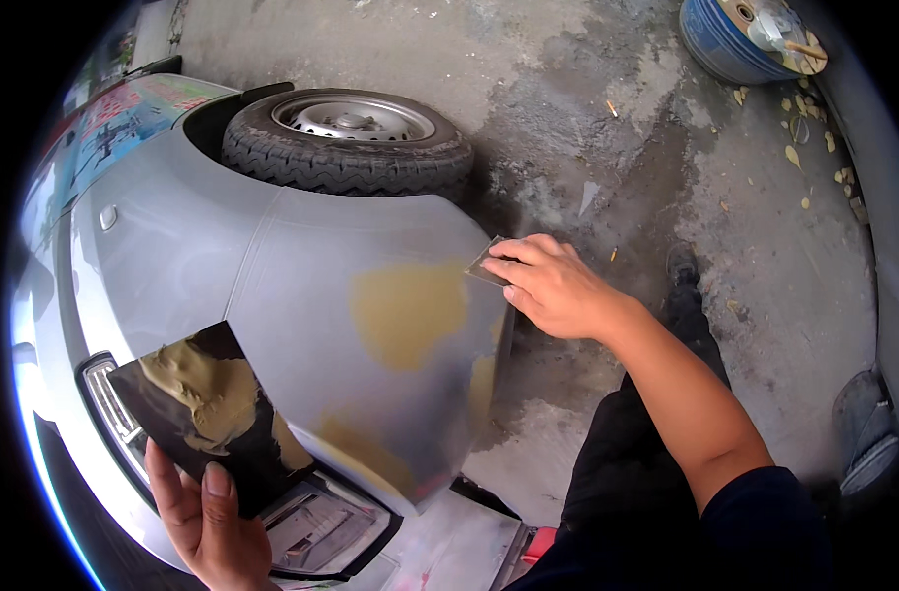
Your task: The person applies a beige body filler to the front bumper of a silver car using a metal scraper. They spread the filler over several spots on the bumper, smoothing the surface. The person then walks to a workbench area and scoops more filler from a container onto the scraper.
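Note:
My left hand (213, 522) grips a dark, flat mixing board (247, 453) by its lower edge, thumb on top. A lump of yellow-tan body filler (208, 394) is smeared across the board. My right hand (558, 286) pinches a small thin spreader (487, 264) at the edge of the grey car fender (301, 236); whether the spreader touches the panel I cannot tell. A broad patch of filler (410, 315) lies on the fender just left of the spreader. Another smear (366, 453) runs along the fender's lower edge, above the headlight (326, 527).
A wheel with a black tyre (351, 172) stands in the wheel arch beyond the fender. At the upper right is a blue drum (720, 49) with items on top. My dark-trousered leg (636, 453) is on the concrete floor (765, 286), which has fallen leaves along the right.

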Demonstrator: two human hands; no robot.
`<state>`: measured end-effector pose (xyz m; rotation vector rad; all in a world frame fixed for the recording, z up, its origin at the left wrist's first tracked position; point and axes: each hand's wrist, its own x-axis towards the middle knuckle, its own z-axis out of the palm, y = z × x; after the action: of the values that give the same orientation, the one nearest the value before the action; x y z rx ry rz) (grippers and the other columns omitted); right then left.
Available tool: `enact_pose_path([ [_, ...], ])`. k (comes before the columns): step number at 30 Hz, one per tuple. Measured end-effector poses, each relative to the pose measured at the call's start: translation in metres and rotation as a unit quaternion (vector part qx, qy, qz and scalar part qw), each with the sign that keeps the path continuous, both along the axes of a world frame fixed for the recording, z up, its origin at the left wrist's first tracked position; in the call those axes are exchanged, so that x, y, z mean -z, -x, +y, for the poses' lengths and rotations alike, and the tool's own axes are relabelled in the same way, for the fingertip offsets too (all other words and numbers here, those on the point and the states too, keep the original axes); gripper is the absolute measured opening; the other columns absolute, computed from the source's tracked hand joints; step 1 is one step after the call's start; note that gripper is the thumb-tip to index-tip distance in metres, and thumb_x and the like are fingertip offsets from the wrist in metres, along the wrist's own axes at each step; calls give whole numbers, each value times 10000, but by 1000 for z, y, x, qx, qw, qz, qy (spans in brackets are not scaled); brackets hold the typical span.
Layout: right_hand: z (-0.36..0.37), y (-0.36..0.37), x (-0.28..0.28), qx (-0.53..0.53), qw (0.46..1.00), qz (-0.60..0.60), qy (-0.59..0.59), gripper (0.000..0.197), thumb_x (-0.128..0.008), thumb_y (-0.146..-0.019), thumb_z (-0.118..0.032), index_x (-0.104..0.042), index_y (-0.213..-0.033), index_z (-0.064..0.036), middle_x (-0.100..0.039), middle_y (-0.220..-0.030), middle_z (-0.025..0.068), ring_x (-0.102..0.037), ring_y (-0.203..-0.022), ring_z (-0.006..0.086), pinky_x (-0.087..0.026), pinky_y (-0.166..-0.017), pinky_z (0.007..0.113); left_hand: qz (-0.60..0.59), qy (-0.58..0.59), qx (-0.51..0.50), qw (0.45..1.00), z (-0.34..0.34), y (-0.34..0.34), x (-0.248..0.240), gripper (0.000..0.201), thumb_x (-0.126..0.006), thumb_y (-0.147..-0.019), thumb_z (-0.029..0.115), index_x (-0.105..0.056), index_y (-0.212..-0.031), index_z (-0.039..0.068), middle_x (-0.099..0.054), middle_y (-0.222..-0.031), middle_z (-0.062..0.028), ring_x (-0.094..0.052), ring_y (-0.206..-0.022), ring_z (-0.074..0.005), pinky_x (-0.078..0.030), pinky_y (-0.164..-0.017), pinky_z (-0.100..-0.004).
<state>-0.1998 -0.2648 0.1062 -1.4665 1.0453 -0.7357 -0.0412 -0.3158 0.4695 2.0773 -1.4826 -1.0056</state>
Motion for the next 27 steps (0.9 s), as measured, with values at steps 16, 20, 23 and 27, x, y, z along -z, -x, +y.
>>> enact_pose_path([
  [16,3,-34,37,-120,983,-70,-123,390,-458,-958,-185,-564,-1324,-102,-486,-1420,62,-462,-1232,337,-380,-1047,463,-113,57,-24,992,-4,-19,-8,580,-499,-995,143,-251,-1504,20,-458,-1399,-242,-518,-1258,-341,-451,-1037,-452],
  [20,-14,-30,41,-74,989,-70,-109,397,-437,-956,-186,-570,-1324,-117,-488,-1426,39,-461,-1239,331,-378,-1048,466,-102,36,-24,994,-4,-22,-11,584,-501,-996,153,-247,-1506,24,-461,-1396,-241,-519,-1257,-345,-444,-1046,-460],
  [23,-38,-40,30,-94,987,-60,-113,400,-432,-953,-180,-572,-1322,-113,-487,-1427,38,-461,-1240,331,-371,-1056,463,-109,28,-28,993,-3,-21,-11,593,-505,-996,158,-239,-1509,27,-459,-1396,-242,-513,-1264,-348,-433,-1055,-463],
  [27,-23,-42,19,-114,983,-59,-134,393,-475,-959,-178,-548,-1333,-78,-475,-1431,81,-443,-1253,342,-370,-1072,435,-109,52,-45,992,-3,-21,-12,596,-503,-994,153,-233,-1511,26,-429,-1423,-244,-477,-1299,-356,-414,-1070,-472],
])
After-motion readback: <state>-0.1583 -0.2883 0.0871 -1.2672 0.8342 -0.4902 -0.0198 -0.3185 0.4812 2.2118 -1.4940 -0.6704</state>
